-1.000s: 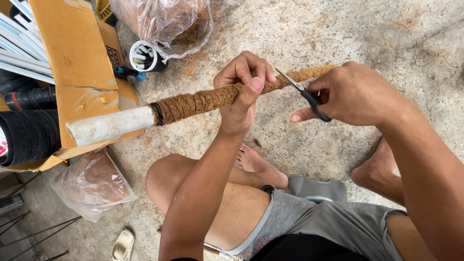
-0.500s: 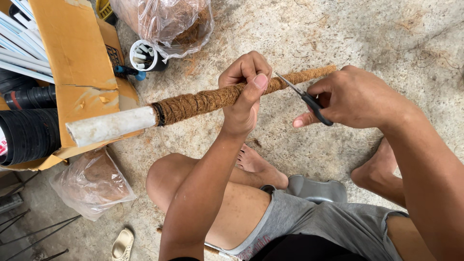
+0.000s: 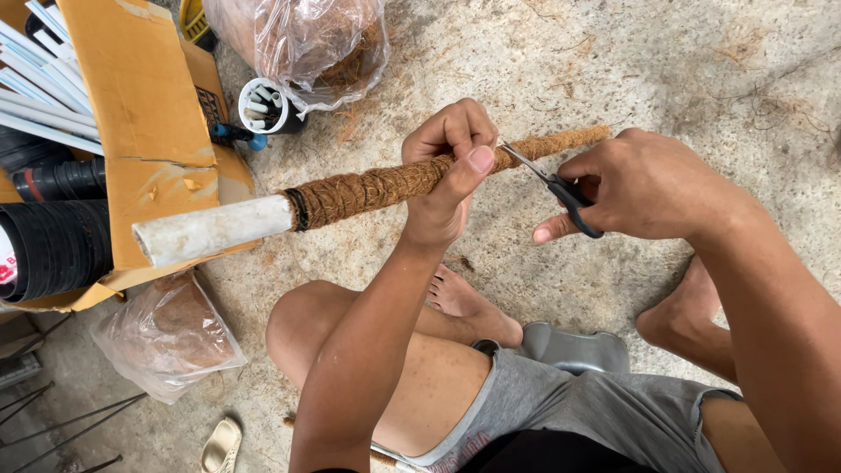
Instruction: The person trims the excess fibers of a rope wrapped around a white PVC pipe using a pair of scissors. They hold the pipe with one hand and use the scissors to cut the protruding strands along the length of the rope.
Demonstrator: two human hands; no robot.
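A pole wrapped in brown coir fibre (image 3: 377,186) lies across the middle of the head view, its bare white pipe end (image 3: 210,229) pointing left. My left hand (image 3: 451,166) is shut around the wrapped part near its middle, thumb pressed on top. My right hand (image 3: 635,188) holds small black-handled scissors (image 3: 552,188). Their blades point left and reach the pole right beside my left thumb. The thinner wrapped end (image 3: 561,140) runs on behind the scissors to the right.
A cardboard box (image 3: 144,123) with white pipes and stacked black pots (image 3: 53,245) stands at the left. Clear bags of coir lie at the top (image 3: 307,44) and lower left (image 3: 166,337). My bare legs and feet are below, on rough concrete floor.
The pole and both hands have shifted very slightly; the scissors stay at the pole beside my left thumb. Nothing was taken or let go.
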